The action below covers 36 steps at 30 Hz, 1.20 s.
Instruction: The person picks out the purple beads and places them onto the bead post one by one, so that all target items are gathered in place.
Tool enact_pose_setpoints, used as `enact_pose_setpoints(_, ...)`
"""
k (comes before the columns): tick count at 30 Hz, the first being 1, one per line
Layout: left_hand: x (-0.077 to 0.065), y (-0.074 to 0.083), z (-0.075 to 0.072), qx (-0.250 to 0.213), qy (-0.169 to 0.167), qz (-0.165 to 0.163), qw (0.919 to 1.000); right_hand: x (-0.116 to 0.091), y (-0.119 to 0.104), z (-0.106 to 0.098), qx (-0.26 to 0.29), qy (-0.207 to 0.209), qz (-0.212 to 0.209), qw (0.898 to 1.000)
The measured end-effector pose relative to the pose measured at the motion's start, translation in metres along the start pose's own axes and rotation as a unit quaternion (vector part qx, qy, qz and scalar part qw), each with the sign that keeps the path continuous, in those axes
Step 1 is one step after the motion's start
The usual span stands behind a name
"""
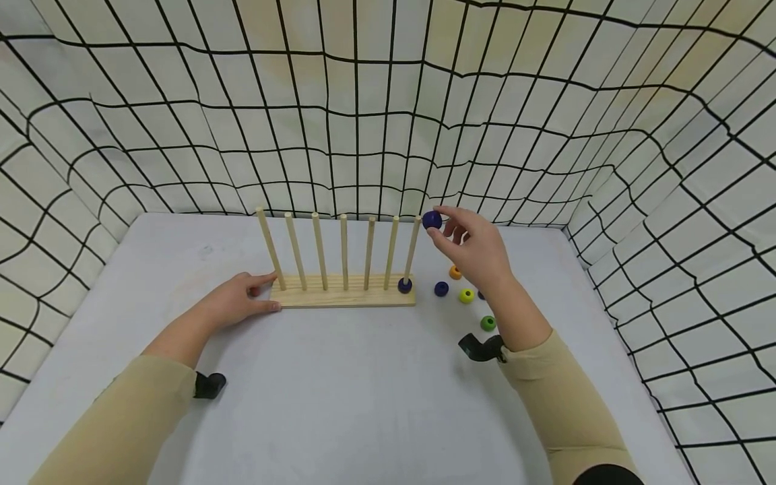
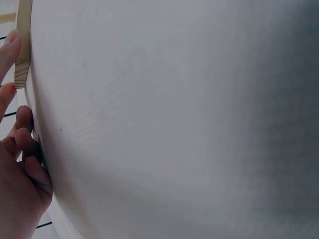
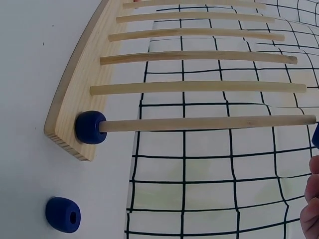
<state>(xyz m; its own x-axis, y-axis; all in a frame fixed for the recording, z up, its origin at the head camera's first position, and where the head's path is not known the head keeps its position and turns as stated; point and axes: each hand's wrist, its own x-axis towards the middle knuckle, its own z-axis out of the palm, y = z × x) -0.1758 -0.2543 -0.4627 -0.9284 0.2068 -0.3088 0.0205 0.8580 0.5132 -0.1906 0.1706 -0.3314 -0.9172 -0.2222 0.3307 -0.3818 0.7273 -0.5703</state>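
Observation:
A wooden peg board (image 1: 345, 298) with several upright pegs lies on the table. My left hand (image 1: 233, 300) holds its left end, thumb at the front edge and index finger at the back; the left wrist view catches the fingers by the board's end (image 2: 22, 74). Between thumb and fingertips, my right hand (image 1: 475, 246) pinches a dark blue bead (image 1: 432, 220) beside the top of the rightmost peg (image 1: 412, 249). Another blue bead (image 3: 90, 127) sits at that peg's foot. In the right wrist view, the held bead (image 3: 316, 137) is only partly visible at the right edge.
Loose beads lie right of the board: blue (image 1: 441, 289), yellow (image 1: 466, 296), orange (image 1: 455, 272), green (image 1: 488, 323) and a dark one partly behind the right wrist. White walls with a black grid (image 1: 358, 114) enclose the table (image 1: 339, 391) at the back and sides.

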Motion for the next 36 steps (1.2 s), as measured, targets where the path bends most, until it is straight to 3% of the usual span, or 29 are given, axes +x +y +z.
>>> enact_pose_setpoints(11, 0.001, 0.001, 0.0, 0.005, -0.004, 0.001, 1.0, 0.003, -0.004, 0.004, 0.028, 0.02, -0.006, 0.999)
enact_pose_setpoints(36, -0.001, 0.003, -0.002, -0.001, -0.003, 0.002, 1.0, 0.012, -0.012, 0.012, 0.024, -0.004, 0.006, 1.0)
